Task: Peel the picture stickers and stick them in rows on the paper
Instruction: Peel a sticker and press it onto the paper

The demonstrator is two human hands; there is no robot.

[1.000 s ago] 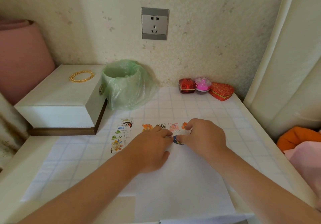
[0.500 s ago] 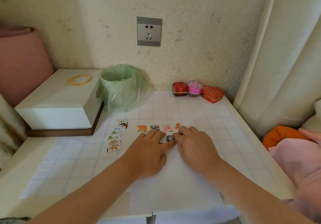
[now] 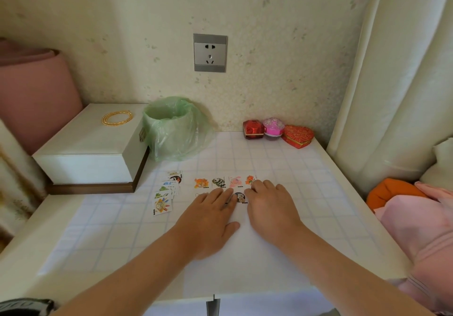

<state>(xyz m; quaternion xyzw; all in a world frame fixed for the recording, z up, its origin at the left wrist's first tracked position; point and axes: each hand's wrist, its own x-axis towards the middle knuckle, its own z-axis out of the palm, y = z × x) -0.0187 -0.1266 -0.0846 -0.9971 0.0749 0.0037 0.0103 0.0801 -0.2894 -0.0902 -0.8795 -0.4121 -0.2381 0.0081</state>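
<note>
L hand (image 3: 208, 220) & R hand (image 3: 272, 207) flat, empty, on paper (image 3: 245, 266) — dark sticker (image 3: 240, 196) btwn fingertips

The white table (image 3: 22, 254) is covered with a grid sheet (image 3: 306, 180). A white box (image 3: 85, 148) stands at the back left, and a bin (image 3: 171, 129) lined with a green bag is just beside it. At the back right, near the wall, three small boxes stand in a row: red (image 3: 253, 129), pink (image 3: 273, 129) and heart-shaped (image 3: 297, 136). The paper (image 3: 245, 266) lies at the front middle, with loose stickers (image 3: 166, 193) just to its left.
</note>
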